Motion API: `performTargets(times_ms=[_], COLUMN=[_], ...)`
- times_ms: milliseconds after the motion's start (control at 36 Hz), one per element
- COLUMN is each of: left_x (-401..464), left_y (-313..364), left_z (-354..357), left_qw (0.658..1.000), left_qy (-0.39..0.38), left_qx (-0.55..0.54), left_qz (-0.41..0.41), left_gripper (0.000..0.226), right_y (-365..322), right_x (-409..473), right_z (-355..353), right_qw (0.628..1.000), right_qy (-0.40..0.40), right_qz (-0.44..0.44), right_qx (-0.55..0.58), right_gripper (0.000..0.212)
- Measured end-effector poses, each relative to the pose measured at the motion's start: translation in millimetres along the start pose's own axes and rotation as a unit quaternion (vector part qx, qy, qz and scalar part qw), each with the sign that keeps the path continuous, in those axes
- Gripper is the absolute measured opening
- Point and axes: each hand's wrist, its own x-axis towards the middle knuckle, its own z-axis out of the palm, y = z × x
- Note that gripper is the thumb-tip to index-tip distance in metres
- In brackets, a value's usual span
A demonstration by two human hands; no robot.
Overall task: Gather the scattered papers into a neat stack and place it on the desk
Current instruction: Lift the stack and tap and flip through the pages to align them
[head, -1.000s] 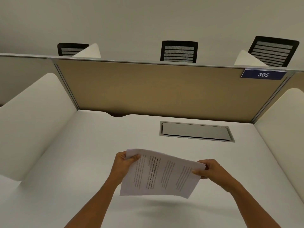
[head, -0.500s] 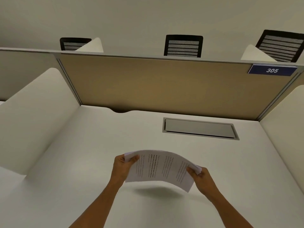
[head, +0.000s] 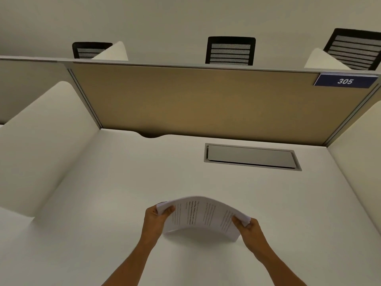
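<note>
Papers (head: 203,216) gathered in one stack, held at both short ends low over the desk (head: 103,213), near its front middle. Stack bowed upward in the centre, printed side up, text lines running roughly front to back. Near long edge looks to be touching or almost touching the desktop; cannot tell which. Soft shadow right under it.

Left hand (head: 155,220) gripping the left end: thumb on top of the sheets, remaining fingers curled underneath, mostly hidden. Right hand (head: 250,227) gripping the right end: thumb pressed on top near the corner, fingers wrapped below. Sheet edges at the right end slightly fanned, not fully flush. Both forearms bare, reaching in from the bottom edge.

Grey hatch (head: 251,156) set flush in the desktop, behind and to the right of the stack, well apart from it. Tan panel (head: 195,104) along the back, blue sign (head: 345,81) reading 305 at its top right corner. White dividers on both sides. Three black chairs (head: 230,51) visible past the panel.
</note>
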Motion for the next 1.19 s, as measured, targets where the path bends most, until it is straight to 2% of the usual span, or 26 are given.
performTargets(times_ms=[83,278,500,750,861,1028,1194], left_x=[1,9,17,3,2,0,-3], left_y=[-7,-10,-13,-30,-32,-29,-40], left_z=[-2,-7,-12,-11,-11,-11,-8], left_qw=[1.000,0.998,0.998,0.996,0.996,0.997,0.995], left_qy=[-0.001,-0.038,-0.041,-0.056,-0.047,-0.051,-0.056], left_qx=[0.016,0.046,0.052,0.056,0.067,0.060,0.076], left_qz=[-0.010,-0.008,0.001,-0.032,-0.020,0.002,-0.016], left_gripper=[0.023,0.016,0.016,0.019,0.019,0.025,0.022], right_y=[3,6,3,12,13,13,25], right_x=[1,7,11,7,6,2,0], right_z=[0,-2,-6,-2,0,-3,-1], right_qw=[1.000,0.999,1.000,0.999,0.999,0.999,0.998], right_qy=[0.002,-0.004,0.007,0.001,0.007,0.019,-0.004], right_qz=[0.019,0.033,0.012,0.030,0.033,0.031,0.054], right_qx=[0.002,-0.011,-0.025,-0.034,-0.031,-0.026,-0.038], right_gripper=[0.022,0.016,0.022,0.022,0.016,0.026,0.019])
